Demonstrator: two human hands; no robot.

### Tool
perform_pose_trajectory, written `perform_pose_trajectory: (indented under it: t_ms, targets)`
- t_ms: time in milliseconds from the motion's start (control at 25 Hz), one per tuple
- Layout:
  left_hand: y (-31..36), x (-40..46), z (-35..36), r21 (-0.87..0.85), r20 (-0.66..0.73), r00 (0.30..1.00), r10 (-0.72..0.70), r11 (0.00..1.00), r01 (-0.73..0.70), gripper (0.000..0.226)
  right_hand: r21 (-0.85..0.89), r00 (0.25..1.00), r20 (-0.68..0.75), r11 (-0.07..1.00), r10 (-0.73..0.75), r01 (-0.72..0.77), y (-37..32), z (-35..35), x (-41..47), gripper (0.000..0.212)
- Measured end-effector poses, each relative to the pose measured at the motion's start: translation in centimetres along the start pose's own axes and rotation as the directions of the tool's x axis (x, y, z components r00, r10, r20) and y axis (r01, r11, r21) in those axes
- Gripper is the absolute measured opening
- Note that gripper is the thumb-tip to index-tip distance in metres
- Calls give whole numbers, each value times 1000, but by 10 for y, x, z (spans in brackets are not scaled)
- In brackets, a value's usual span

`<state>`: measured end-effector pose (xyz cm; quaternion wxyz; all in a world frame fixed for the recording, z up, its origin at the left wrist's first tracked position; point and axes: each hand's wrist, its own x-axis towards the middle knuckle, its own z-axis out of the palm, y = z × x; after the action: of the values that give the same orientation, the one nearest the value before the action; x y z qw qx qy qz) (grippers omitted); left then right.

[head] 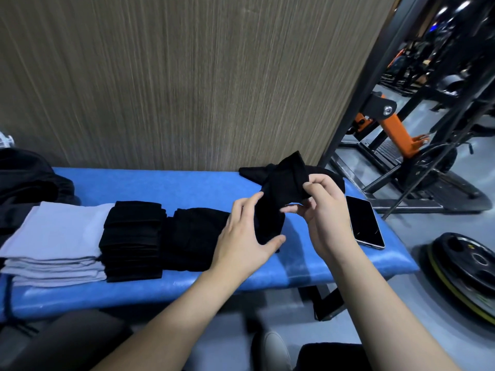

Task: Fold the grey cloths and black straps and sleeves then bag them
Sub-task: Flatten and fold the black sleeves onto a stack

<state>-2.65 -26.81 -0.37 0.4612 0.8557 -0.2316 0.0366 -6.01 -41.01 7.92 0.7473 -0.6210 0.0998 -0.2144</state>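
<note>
Both hands hold a soft black fabric sleeve (281, 194) in the air, above the right part of the blue padded table (187, 188). Left hand (246, 234) cups its lower end between thumb and fingers; right hand (321, 210) pinches the upper end, fingers curled round the cloth. Fold half made, by the look of it.

Done, judging by how things lie: a stack of folded pale grey cloths (53, 242) at the left of the table, a pile of folded black straps (134, 236) touching it, then a flatter pile of folded black fabric (192, 236) just beside the left hand.

Left to do: a few loose black pieces (257, 174) behind the held sleeve, unfolded. Bagging seems not begun. A dark bundle (24, 178) sits at far left; cannot tell whether it is the bag.

Around: black smartphone (365, 222) lying flat near the table's right edge, just beside the right hand, and at risk of a knock. Black weight plate (460, 269) on the floor, gym frame (401, 129) behind.
</note>
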Motion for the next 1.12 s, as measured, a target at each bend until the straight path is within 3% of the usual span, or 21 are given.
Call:
perform_pose_trajectory:
  t_ms: [200,400,560,720,840,920,1120]
  targets:
    - [-6,1,9,28,-150,989,-13,999,18,66,156,999,5,986,52,-53,-6,-2,-1,15]
    - [-8,5,7,0,-173,984,-48,999,48,58,296,999,-20,955,34,-27,-13,-7,0,13]
    - [-5,2,15,-8,-146,987,-62,998,61,61,401,1000,-6,916,-13,15,-24,-8,-5,35]
    - [6,1,19,-270,-71,989,-130,957,106,65,501,1000,-5,865,-11,12,-32,-17,-6,41]
    - [12,2,21,-373,-134,986,-95,927,39,42,489,999,-15,872,34,-22,-29,-25,-5,34]
    - [12,4,17,-326,-221,972,-74,945,-2,23,456,999,-32,890,40,-21,-28,-30,-5,31]
    - [8,8,-2,-123,-351,936,-22,992,-23,14,337,993,-120,941,20,22,-23,-50,3,30]
